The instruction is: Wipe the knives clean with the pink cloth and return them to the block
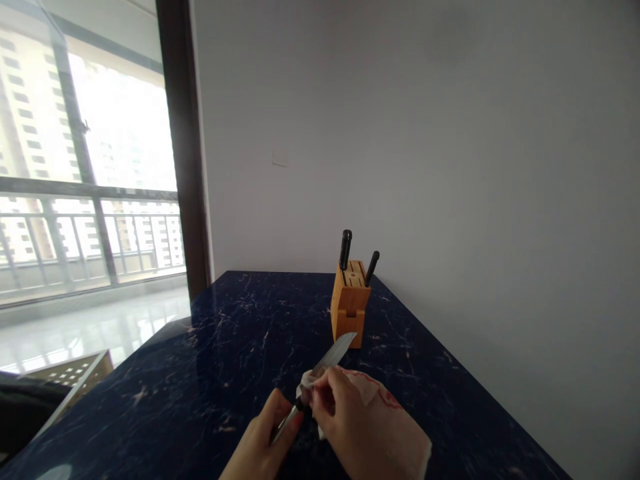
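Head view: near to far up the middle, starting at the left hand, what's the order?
Left hand → knife blade → wooden knife block → square wall plate. Cloth and right hand overlap, so omitted.

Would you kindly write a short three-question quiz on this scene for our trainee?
1. Which hand grips the knife by its handle?
2. True or false: the right hand holds the cloth against the knife.
3. Where does the wooden block stand?
A) On the floor
B) On the dark blue table
C) On the balcony railing

Key: 1. The left hand; 2. True; 3. B.
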A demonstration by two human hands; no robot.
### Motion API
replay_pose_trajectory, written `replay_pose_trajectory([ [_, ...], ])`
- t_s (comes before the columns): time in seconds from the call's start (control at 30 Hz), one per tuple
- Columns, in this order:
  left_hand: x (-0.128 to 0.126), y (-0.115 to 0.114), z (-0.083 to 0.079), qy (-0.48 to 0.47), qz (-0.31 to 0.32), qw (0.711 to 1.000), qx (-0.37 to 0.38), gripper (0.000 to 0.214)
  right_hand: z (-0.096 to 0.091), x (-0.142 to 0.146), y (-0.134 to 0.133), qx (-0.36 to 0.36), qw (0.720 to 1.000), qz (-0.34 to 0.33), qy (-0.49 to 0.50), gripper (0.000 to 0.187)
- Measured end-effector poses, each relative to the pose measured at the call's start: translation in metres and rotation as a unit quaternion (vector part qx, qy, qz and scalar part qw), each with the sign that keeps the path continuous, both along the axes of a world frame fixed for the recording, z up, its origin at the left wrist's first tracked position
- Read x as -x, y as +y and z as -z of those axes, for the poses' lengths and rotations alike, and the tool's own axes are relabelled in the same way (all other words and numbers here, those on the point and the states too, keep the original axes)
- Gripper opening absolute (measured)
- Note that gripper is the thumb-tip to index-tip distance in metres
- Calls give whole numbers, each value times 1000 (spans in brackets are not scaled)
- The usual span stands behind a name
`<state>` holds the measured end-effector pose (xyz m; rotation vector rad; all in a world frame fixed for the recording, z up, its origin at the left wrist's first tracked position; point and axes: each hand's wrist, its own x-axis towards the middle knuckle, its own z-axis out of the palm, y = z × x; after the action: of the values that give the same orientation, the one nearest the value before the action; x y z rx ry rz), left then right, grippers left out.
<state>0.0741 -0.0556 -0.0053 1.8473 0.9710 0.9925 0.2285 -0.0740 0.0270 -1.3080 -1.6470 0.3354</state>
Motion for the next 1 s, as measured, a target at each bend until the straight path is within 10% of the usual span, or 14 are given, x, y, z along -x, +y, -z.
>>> replay_pose_trajectory([
  [0.43, 3, -5, -9, 49, 18, 998, 20, 32, -5, -64, 34, -29, 989, 131, 60, 10],
  [1.0, 14, 10, -5, 68, -88, 994, -18, 23, -10, -44, 21, -41, 987, 101, 121, 14],
])
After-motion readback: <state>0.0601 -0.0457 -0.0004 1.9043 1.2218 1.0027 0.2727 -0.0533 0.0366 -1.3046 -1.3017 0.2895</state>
